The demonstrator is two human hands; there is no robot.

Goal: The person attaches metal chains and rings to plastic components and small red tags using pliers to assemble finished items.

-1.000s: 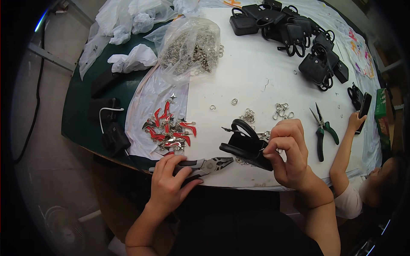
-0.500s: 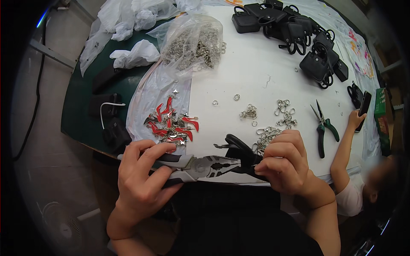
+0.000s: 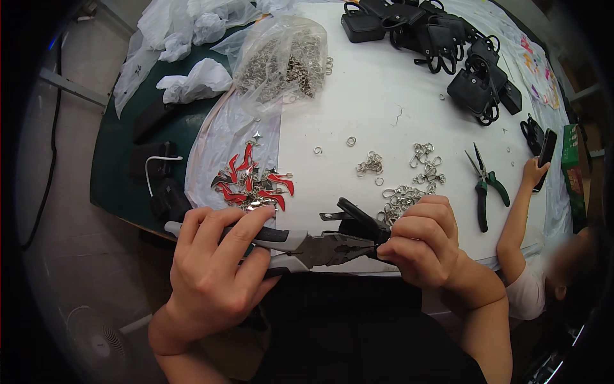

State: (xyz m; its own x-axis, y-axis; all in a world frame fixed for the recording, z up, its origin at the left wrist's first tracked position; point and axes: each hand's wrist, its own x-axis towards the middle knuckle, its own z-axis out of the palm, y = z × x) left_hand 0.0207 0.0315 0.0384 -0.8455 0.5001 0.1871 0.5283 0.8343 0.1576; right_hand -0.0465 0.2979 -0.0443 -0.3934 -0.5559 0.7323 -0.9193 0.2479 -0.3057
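Observation:
My left hand (image 3: 220, 272) is closed round the grey-and-black handles of a pair of pliers (image 3: 326, 249). The jaws point right and reach the small black case (image 3: 359, 225) with a strap that my right hand (image 3: 425, 243) pinches. Whatever lies between the jaw tips is too small to make out. Just beyond my right hand lies a heap of silver clasps (image 3: 400, 201), with more clasps and rings (image 3: 370, 163) around it. Red high-heel shoe charms (image 3: 246, 182) are piled beyond my left hand.
A clear bag of metal rings (image 3: 281, 64) stands at the back, with several black mini bags (image 3: 435, 38) to its right. Green-handled long-nose pliers (image 3: 484, 189) lie at the right. Beside them, another person's hand (image 3: 536, 171) holds a phone (image 3: 547, 150). Power banks (image 3: 153, 159) are at the left.
The pliers have moved right, closer to the black case, and their jaws look narrower now. The view has shifted slightly. My right hand keeps its pinch.

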